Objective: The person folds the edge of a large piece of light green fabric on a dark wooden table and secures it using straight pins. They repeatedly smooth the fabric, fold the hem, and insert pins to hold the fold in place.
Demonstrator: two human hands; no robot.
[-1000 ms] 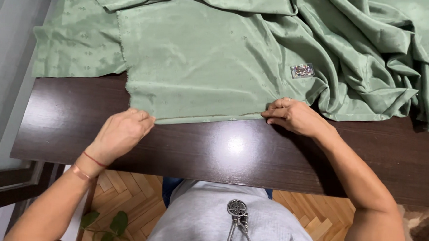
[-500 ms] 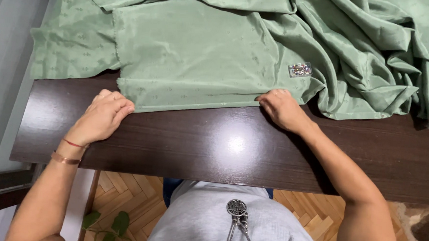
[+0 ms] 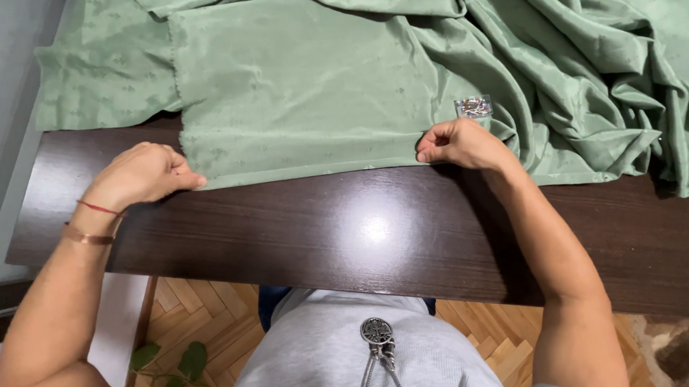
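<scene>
You are sliding your left hand (image 3: 143,175) outward along the green cloth (image 3: 302,85) hem; both it and your right hand (image 3: 461,144) are pinching the edge closed, stretching it flat on the counter (image 3: 374,233).

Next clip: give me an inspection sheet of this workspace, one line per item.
Surface: dark glossy wooden table, bare along the near side.
Job's things: green patterned fabric, flat panel at the near hem, bunched folds to the right; small sewn label near the hem.
Clutter: nothing seen.
Grips: left hand at the hem's left corner; right hand curled on the hem below the label.
Cables: nothing seen.
Surroundings: parquet floor, plant leaves, rug edge.
</scene>
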